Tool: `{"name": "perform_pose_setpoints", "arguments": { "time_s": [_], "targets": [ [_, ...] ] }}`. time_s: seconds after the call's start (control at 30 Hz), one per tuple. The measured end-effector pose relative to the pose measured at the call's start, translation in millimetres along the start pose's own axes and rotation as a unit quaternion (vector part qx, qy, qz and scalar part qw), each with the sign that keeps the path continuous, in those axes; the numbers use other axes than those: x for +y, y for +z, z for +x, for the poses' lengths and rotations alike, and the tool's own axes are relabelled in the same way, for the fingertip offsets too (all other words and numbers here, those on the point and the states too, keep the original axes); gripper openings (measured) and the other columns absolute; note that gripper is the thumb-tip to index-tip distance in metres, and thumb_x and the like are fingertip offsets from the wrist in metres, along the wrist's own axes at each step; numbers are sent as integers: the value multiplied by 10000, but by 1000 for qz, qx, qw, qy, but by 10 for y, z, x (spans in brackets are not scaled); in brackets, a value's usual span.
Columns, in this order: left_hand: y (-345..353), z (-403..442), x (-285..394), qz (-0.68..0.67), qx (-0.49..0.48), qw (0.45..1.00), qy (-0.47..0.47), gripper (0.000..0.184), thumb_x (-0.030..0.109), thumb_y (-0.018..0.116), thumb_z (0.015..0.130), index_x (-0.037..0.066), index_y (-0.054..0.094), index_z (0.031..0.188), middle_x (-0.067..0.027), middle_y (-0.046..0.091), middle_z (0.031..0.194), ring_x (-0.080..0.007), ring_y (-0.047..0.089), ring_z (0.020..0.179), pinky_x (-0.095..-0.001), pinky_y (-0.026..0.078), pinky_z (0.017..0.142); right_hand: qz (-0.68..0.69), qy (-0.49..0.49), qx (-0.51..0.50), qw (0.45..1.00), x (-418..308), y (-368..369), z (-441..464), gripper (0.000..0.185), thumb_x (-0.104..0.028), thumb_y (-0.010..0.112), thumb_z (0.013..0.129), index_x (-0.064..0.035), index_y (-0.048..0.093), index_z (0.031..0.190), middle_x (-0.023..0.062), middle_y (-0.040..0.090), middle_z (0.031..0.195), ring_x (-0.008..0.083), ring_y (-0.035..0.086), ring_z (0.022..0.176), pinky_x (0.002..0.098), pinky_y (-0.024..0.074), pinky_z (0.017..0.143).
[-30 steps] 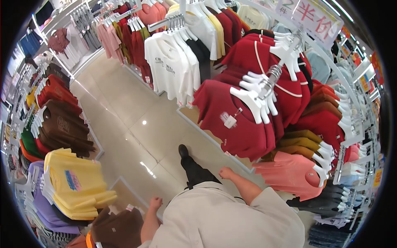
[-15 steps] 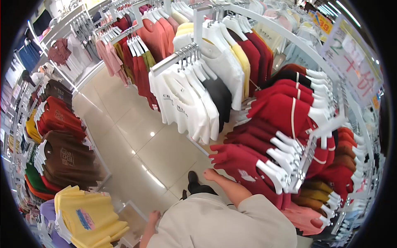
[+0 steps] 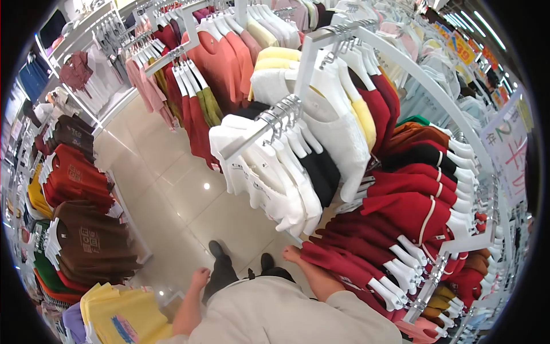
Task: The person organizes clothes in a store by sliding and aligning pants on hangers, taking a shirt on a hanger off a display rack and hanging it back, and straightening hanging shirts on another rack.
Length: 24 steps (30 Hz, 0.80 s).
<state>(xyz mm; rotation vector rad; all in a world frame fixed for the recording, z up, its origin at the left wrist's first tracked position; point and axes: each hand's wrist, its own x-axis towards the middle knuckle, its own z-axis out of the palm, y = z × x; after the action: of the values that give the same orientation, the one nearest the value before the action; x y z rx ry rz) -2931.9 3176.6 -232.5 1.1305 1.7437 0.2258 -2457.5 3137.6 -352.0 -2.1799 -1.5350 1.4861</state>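
My left hand (image 3: pixel 200 277) hangs low by my left side, fingers curled in, with nothing seen in it. The yellow T-shirt (image 3: pixel 123 312) on a rack is the nearest garment to it. My right hand (image 3: pixel 291 254) is held in front of my right hip, also loosely closed and showing nothing in its grasp. Just right of it hang dark red sweaters (image 3: pixel 349 261) on white hangers (image 3: pixel 395 295). Ahead of that hand is a white printed top (image 3: pixel 258 183) on a rack. At this size, the separate fingers are hard to make out.
Tiled floor (image 3: pixel 166 189) forms an aisle in front of my shoes (image 3: pixel 216 248). Along the left stand racks with brown tops (image 3: pixel 86 243) and rust-red tops (image 3: pixel 77 180). A metal rail (image 3: pixel 427 286) juts out at the right. A price sign (image 3: pixel 507 143) hangs beyond it.
I have stepped forward; the racks come nearer and both my shoes now show. My left hand has swung forward and up. My right hand stays near the red sweaters.
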Motion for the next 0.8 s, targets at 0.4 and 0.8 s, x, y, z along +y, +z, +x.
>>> {"name": "perform_pose_setpoints", "arguments": {
  "time_s": [0.4, 0.8],
  "targets": [
    [-1288, 1757, 358, 128, -21, 991, 34, 364, 292, 619, 934, -31, 741, 1052, -177, 764, 899, -323, 746, 867, -437, 568, 836, -350, -130, -24, 927, 219, 264, 374, 245, -340, 760, 741, -110, 774, 827, 114, 723, 878, 320, 705, 882, 497, 548, 762],
    [-2136, 2803, 1329, 43, -134, 984, 107, 271, 206, 664, 954, -22, 728, 1086, -72, 735, 884, -155, 701, 802, -298, 564, 718, 85, 19, 300, 950, -3104, -245, 503, 491, -444, 544, 1011, 13, 714, 954, 265, 697, 909, 475, 660, 868, 526, 506, 773]
  ]
}}
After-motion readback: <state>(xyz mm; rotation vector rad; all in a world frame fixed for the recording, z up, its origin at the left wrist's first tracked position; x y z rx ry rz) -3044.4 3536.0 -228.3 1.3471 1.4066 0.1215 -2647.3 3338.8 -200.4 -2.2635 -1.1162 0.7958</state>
